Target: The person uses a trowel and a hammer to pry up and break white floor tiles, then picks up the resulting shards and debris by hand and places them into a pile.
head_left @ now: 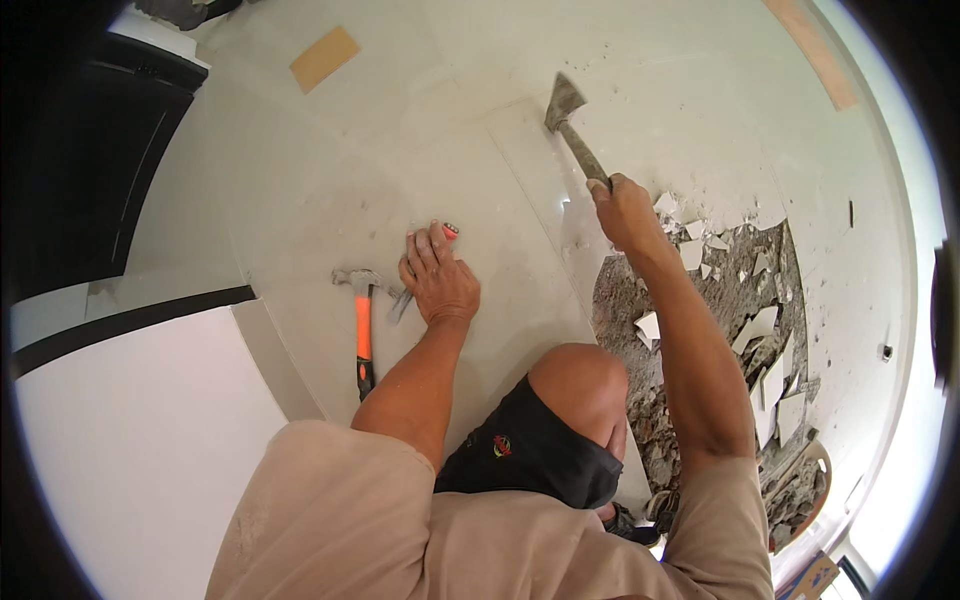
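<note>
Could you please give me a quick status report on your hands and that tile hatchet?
Right hand shut on hatchet, raised over floor tile. Left hand flat on tile, open, beside orange-handled hammer. Broken tile shards and rubble at right.

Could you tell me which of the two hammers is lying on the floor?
The orange-handled claw hammer lies on the pale floor tile beside the left hand; the grey tile hammer is raised in the right hand.

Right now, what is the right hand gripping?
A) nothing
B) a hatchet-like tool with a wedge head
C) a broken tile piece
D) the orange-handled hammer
B: the right hand is closed around the shaft of the hatchet-like tool, while the orange-handled hammer lies on the floor beside the left hand.
</note>
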The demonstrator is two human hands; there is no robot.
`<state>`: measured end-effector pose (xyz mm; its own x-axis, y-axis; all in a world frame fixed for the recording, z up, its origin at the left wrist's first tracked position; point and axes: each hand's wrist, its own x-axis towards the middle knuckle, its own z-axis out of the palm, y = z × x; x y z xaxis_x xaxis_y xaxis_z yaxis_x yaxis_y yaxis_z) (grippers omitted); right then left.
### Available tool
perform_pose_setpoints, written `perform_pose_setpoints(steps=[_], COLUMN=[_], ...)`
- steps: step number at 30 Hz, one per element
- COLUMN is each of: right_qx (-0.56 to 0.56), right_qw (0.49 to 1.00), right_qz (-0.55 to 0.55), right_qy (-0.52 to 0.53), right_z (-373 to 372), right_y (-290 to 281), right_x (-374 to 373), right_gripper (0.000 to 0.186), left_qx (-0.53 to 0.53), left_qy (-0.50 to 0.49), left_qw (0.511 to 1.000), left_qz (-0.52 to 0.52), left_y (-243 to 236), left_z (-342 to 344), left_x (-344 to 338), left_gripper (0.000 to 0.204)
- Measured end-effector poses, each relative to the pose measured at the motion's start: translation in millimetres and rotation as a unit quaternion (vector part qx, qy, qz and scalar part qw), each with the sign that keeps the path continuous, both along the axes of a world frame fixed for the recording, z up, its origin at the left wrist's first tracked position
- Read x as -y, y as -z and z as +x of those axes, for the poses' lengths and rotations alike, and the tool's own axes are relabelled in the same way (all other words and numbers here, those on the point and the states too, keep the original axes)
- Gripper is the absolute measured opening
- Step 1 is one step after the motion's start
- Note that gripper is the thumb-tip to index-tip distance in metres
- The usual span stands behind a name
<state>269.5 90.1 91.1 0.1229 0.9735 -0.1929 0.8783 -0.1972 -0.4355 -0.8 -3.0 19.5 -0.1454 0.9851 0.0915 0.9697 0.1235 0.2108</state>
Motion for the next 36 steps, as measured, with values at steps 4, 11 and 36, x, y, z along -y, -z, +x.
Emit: perform_pose_setpoints(steps=[4, 11, 36], right_qx=[-0.125, -0.154, -0.143], right_qw=[0.985, 0.967, 0.929], right_qz=[0.077, -0.097, 0.18], right_qy=[0.087, 0.18, 0.289], right_z=[-14, 29, 106], right_y=[-31, -43, -18], right_x=[10, 6, 0], right_gripper=[0.042, 0.043, 0.04], left_qx=[-0.014, -0.004, -0.011], left_qy=[-0.006, -0.008, -0.018], left_qw=[1.0, 1.0, 0.999], left_qz=[-0.002, -0.001, -0.024], left_y=[1, -3, -4], left_z=[-8, -5, 0], left_x=[4, 4, 1], left_gripper=[0.073, 0.073, 0.069])
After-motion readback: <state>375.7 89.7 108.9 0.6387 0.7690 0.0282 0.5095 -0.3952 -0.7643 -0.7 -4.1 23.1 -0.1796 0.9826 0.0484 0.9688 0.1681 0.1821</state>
